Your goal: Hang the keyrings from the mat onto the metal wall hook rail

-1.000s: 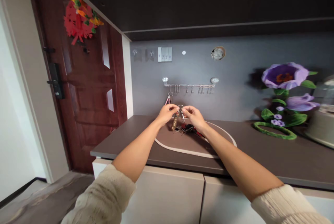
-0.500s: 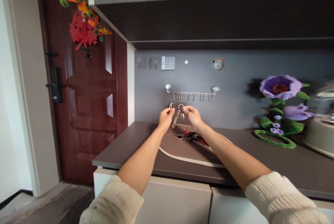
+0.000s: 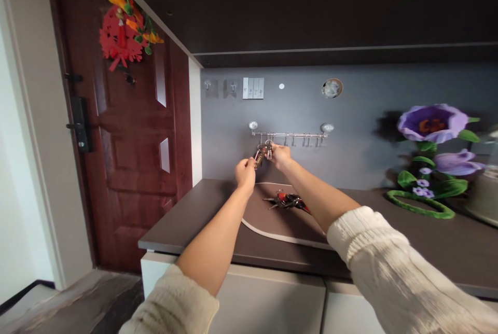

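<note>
My right hand pinches a bunch of keys by its ring, just below the hooks of a metal rail on the wall. A brown strap tag with lettering hangs from this bunch and slants down toward my left hand. The fingers of my left hand are closed at another set of keys under the rail's left end; they partly hide it, and the tag's lower end reaches them. Below, a pile of keys, some with red and black parts, lies on a brown mat.
A dark shelf overhangs the counter. On the right stand purple artificial flowers with a green base ring, beside a pale appliance. A dark red door is on the left, with orange flowers hanging in front of it.
My right hand has moved up with its keys, bringing the ring close to the hooks at the left of the rail. My left hand stays low beside it. The view has shifted slightly.
</note>
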{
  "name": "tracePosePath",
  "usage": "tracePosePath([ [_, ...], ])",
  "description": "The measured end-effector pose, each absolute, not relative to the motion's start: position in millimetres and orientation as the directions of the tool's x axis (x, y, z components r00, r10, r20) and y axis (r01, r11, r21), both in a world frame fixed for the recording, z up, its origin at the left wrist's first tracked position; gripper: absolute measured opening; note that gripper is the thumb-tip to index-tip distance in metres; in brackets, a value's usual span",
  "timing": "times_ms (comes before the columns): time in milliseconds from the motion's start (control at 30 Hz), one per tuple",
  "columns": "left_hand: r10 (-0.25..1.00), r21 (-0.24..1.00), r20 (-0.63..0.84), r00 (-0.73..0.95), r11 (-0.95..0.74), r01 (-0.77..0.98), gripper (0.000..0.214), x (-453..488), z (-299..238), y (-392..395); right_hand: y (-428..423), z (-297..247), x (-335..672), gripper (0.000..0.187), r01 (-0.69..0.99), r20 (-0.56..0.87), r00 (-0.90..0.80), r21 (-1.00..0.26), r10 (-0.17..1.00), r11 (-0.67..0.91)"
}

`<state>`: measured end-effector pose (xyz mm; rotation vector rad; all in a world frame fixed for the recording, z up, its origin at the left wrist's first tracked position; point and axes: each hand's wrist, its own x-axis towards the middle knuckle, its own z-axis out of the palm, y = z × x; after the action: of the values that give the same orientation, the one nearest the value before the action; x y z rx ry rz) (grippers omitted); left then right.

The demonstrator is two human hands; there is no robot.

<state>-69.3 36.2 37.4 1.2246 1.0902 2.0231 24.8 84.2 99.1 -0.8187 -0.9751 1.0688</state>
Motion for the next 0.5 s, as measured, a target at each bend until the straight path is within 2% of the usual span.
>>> tracePosePath([
  [267,0.756,0.86,0.463,-0.463,-0.51,0.027,0.024,-71,37,39,96,101,20,0.016,-0.355,0.147,0.217,-0.909,0.965,0.218],
  [500,0.755,0.869,0.464,-0.463,-0.49,0.071,0.025,-72,36,41,102,94,20,0.015,-0.335,0.146,0.205,-0.919,0.968,0.209],
])
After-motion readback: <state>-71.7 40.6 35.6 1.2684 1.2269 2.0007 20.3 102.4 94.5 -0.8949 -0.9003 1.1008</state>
